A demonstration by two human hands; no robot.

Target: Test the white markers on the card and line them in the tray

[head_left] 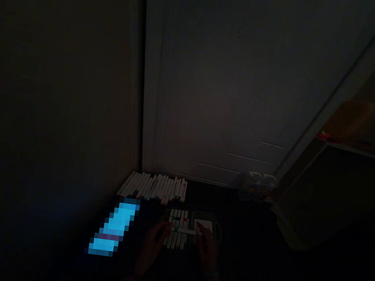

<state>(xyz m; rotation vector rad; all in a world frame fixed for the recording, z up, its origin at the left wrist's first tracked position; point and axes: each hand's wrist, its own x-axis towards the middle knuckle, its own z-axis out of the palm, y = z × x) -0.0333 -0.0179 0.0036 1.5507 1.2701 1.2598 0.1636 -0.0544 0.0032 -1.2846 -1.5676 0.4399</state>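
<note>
In the dim light a white marker (186, 231) lies level between my two hands. My left hand (156, 238) closes its fingers at the marker's left end, near a greenish band. At the other end my right hand (207, 245) has it pinched. Below it is an open dark case (217, 229), with white markers (174, 241) in rows on the left side and a pale card or sheet (204, 224) on the right. Some of those markers show green or red marks. Darkness hides the fine detail of the fingers.
Several loose white markers (153, 187) lie side by side against the wall (214, 93). A glowing, pixelated blue rectangle (116, 225) is left of the case. Clear plastic cases with handles (259, 186) stand at the back right, near a cabinet (332, 192).
</note>
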